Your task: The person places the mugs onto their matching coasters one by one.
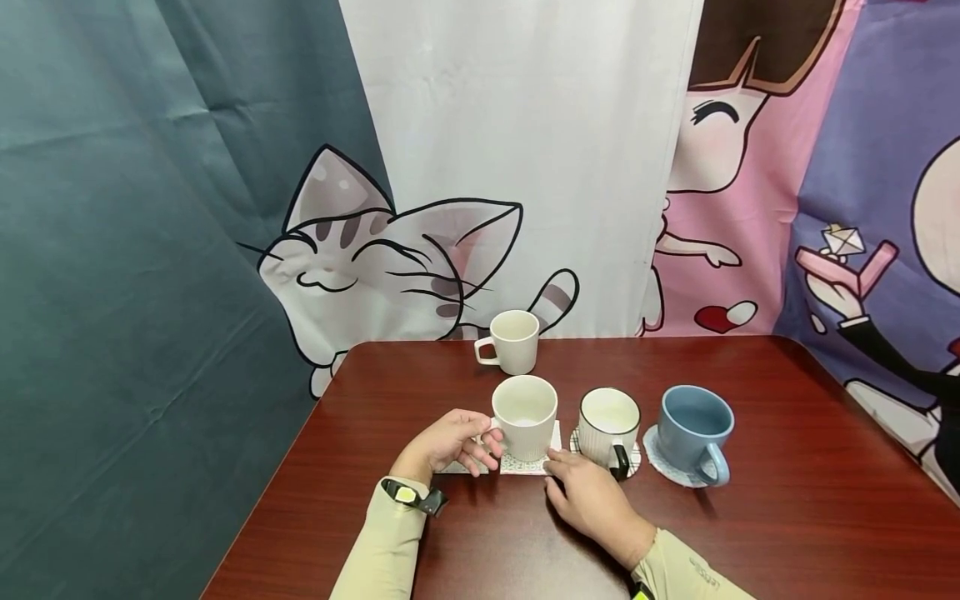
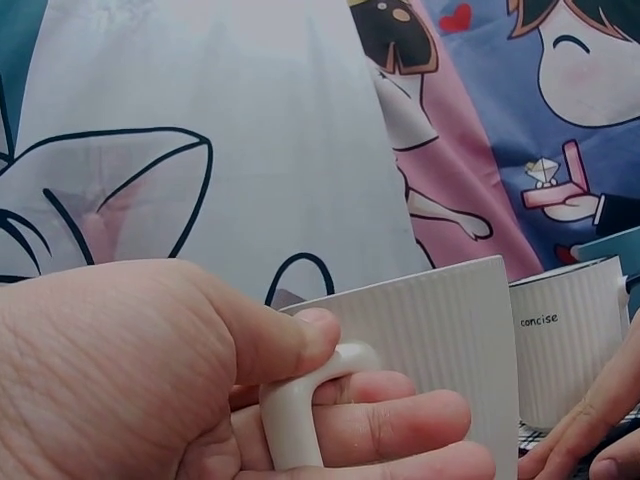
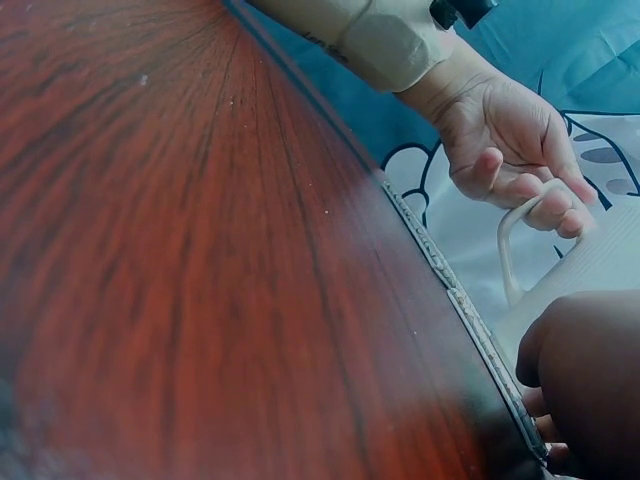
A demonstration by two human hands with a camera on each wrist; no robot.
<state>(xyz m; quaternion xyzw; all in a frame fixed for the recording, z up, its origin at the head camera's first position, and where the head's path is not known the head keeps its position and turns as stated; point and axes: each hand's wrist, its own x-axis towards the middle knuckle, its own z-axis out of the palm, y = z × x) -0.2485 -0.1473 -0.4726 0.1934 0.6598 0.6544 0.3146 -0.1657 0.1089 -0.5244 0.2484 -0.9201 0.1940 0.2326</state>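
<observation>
A cream ribbed mug (image 1: pixel 525 417) stands over a square patterned coaster (image 1: pixel 522 467) in the head view, its handle toward the left. With thumb and fingers, my left hand (image 1: pixel 457 442) pinches that handle (image 2: pixel 292 425), which shows close up in the left wrist view. My right hand (image 1: pixel 588 500) lies low over the table, fingers stretched to the coaster's right side, close to the mug's base. In the right wrist view the right hand (image 3: pixel 590 380) hides part of the coaster. Another coaster (image 1: pixel 461 468) lies partly hidden behind the left hand.
Right of the cream mug, a white ribbed mug (image 1: pixel 609 425) with black rim and handle stands on a round checked coaster (image 1: pixel 635 458). Farther right, a blue mug (image 1: pixel 693 429) sits on a round pale coaster (image 1: pixel 660 454). Another cream mug (image 1: pixel 514 343) stands at the table's (image 1: pixel 360 417) back.
</observation>
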